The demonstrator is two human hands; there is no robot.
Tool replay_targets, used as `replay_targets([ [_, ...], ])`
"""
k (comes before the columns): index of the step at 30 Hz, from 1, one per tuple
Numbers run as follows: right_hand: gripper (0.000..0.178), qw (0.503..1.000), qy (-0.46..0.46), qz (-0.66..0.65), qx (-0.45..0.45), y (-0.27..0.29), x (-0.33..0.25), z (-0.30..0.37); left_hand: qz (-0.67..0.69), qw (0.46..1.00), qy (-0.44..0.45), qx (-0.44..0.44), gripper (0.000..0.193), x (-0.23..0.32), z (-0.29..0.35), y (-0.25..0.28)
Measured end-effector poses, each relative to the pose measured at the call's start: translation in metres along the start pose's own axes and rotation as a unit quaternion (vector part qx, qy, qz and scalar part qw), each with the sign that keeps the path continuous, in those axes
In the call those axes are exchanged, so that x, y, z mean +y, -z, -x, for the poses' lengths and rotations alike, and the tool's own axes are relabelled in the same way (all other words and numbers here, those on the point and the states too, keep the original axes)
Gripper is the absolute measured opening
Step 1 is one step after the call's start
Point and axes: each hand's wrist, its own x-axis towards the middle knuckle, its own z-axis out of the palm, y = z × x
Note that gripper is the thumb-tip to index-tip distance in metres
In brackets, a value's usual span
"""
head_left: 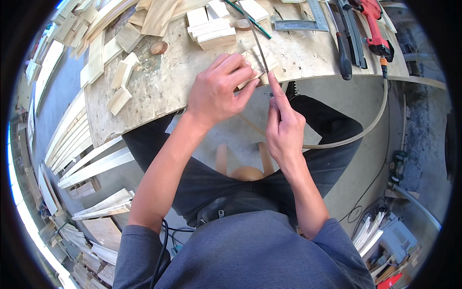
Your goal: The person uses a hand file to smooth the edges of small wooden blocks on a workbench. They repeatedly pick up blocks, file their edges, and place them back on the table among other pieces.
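Two bare hands side by side but apart at the near edge of a worn wooden bench (159,91); left hand (216,91) palm down, knuckles raised, fingers curled and thumb stretched to the right, clamped on a small pale wood piece (253,57) at that edge; right hand (286,123) just to the right and slightly nearer, closed on the near end of a thin dark blade (259,44), with index finger straight along it and thumb folded in; blade slanting away to the far left across the wood piece, with a rough or toothed edge, too fine to tell which; handle mostly hidden inside the fist.

Left forearm reaching in at a long slant from the near left, right forearm bent more steeply from the near right; grey short sleeves; below the hands, spread knees in dark trousers (332,164).

Beyond the hands, a stack of pale blocks (211,36) and a slim green stick (262,30); farther right, a metal square (301,25), a dark-handled tool (345,65) and a red power tool (370,14) with a pale hose (380,113) curving down past the bench edge; on the far left, loose wood offcuts (129,36); left of the knees, long pale planks (98,168).
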Motion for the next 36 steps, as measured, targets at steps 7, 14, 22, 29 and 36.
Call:
replay_targets([
  [7, 0.066, 1.0, -0.015, -0.006, -0.006, 0.0, -0.003, 0.0, -0.001, 1.0, -0.002, 0.003, 0.012, -0.001, 0.0, -0.001],
  [14, 0.067, 1.0, -0.02, -0.008, -0.002, 0.002, -0.007, -0.012, -0.006, 1.0, 0.001, 0.001, 0.011, 0.0, 0.0, 0.0],
  [22, 0.065, 1.0, -0.005, -0.019, 0.007, -0.005, -0.002, -0.017, -0.004, 1.0, -0.004, 0.016, 0.011, -0.002, 0.002, -0.004],
  [29, 0.06, 0.999, -0.041, -0.028, 0.007, -0.006, -0.009, -0.016, 0.001, 1.0, 0.022, -0.015, 0.011, 0.0, 0.005, -0.001],
  [36, 0.057, 1.0, -0.016, -0.011, 0.014, -0.008, -0.003, -0.018, -0.006, 1.0, 0.012, -0.009, 0.014, -0.002, 0.005, 0.0],
])
